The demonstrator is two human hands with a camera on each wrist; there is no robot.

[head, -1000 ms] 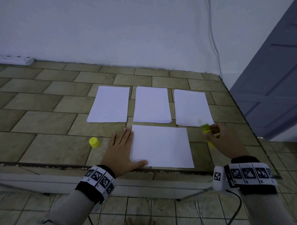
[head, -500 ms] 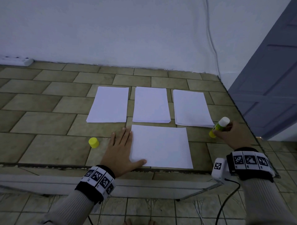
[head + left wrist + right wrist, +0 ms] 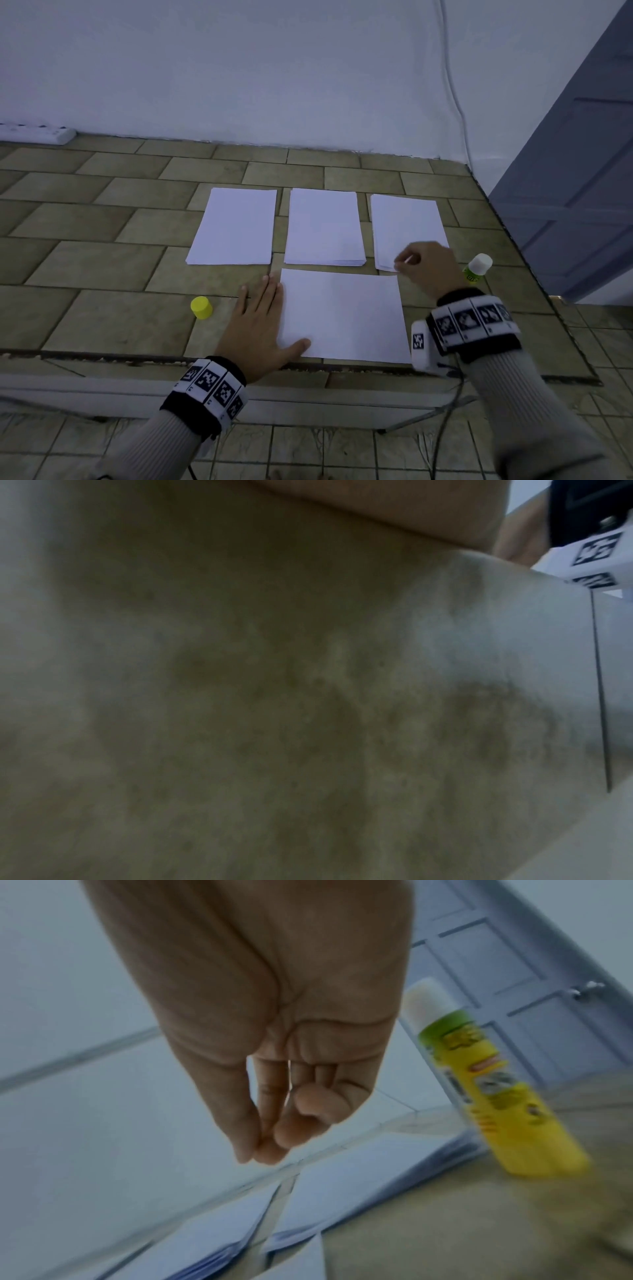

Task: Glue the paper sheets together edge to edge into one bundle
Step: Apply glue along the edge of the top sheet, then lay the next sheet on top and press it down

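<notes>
Three stacks of white paper lie side by side: a left stack (image 3: 234, 228), a middle stack (image 3: 323, 228) and a right stack (image 3: 406, 226). A single sheet (image 3: 346, 315) lies crosswise in front of them. My left hand (image 3: 263, 315) rests flat at that sheet's left edge, thumb on the paper. My right hand (image 3: 399, 267) hovers at the near corner of the right stack. Its thumb and fingertips (image 3: 260, 1153) are drawn together with nothing between them. The uncapped glue stick (image 3: 477, 269) (image 3: 493, 1083) stands upright just right of that hand. The left wrist view shows only blurred tabletop.
The glue's yellow cap (image 3: 201, 307) stands left of my left hand. The tiled tabletop (image 3: 102, 257) ends at a near edge under my wrists and a right edge by the blue door (image 3: 575, 188). A power strip (image 3: 37, 133) lies at the back left by the wall.
My right hand set the glue stick upright at the right of the table, let go of it, and moved left to the near corner of the right stack. My left hand stayed put.
</notes>
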